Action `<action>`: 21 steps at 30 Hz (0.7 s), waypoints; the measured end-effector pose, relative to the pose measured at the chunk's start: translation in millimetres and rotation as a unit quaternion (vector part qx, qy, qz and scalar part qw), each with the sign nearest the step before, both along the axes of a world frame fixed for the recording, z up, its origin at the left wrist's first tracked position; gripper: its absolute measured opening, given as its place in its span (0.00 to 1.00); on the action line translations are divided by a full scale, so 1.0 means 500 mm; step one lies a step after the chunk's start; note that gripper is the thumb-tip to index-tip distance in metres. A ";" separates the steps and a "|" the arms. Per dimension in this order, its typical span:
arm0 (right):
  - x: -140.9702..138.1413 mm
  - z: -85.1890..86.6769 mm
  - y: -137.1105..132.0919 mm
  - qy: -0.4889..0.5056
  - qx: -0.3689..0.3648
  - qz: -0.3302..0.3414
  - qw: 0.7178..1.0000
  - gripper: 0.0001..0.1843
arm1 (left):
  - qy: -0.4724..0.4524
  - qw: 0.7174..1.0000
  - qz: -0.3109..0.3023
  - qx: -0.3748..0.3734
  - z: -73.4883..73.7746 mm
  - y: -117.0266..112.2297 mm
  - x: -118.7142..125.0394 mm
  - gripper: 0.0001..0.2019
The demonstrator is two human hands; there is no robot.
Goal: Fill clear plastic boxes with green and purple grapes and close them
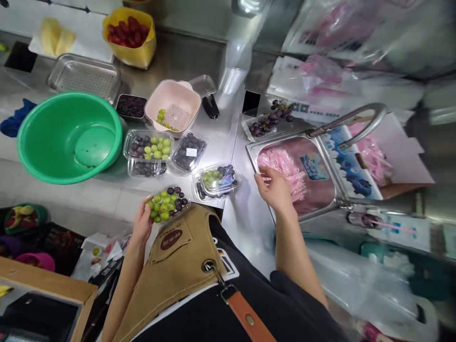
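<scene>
My left hand (142,222) grips the left edge of a clear plastic box of green and dark grapes (168,203), held near my tan apron. My right hand (273,189) reaches over the rim of a steel tray (327,156) and its curled fingers touch a heap of pink wrapped packets (281,166); whether they pinch one is unclear. Three more clear boxes of grapes lie on the steel counter between my hands: a mixed one (148,147), a dark one (188,151) and another mixed one (217,180).
A big green basin (69,137) stands at the left. Behind the boxes are a pink colander (174,107) with a few green grapes, a steel perforated tray (83,77) and a yellow bowl of red fruit (130,35). Dark grapes (270,118) lie on a tray beyond the sink.
</scene>
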State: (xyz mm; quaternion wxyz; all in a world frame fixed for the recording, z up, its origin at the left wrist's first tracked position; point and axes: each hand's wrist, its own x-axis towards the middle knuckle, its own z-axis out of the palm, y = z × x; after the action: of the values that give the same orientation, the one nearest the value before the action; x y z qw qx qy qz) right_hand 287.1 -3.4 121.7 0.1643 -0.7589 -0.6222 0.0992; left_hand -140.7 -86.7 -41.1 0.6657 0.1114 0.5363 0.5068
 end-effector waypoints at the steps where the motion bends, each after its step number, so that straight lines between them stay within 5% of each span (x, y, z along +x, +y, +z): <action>1: -0.012 -0.008 -0.020 0.015 0.013 -0.026 0.999 0.27 | 0.003 1.000 -0.010 0.002 -0.007 0.003 0.007 0.37; 6: -0.131 -0.041 -0.061 0.105 0.112 -0.068 0.986 0.29 | 0.000 0.999 -0.029 0.031 0.000 0.014 0.026 0.37; 13: -0.310 -0.062 -0.069 0.247 -0.049 0.106 0.962 0.27 | 0.003 0.994 -0.052 0.097 0.041 0.037 0.008 0.34; 17: -0.265 -0.032 0.071 0.195 0.055 0.002 0.979 0.26 | -0.004 0.989 -0.085 0.122 0.068 0.069 0.025 0.37; 21: -0.187 0.044 0.323 0.119 0.111 -0.076 0.984 0.26 | -0.013 0.990 -0.090 0.111 0.099 0.099 0.039 0.41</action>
State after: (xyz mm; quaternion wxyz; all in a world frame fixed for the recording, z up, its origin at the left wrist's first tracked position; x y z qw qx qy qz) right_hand 193.5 158.1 143.9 0.3274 -0.7639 -0.5457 0.1069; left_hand -121.3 -37.4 8.3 0.6987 0.2261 0.4561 0.5026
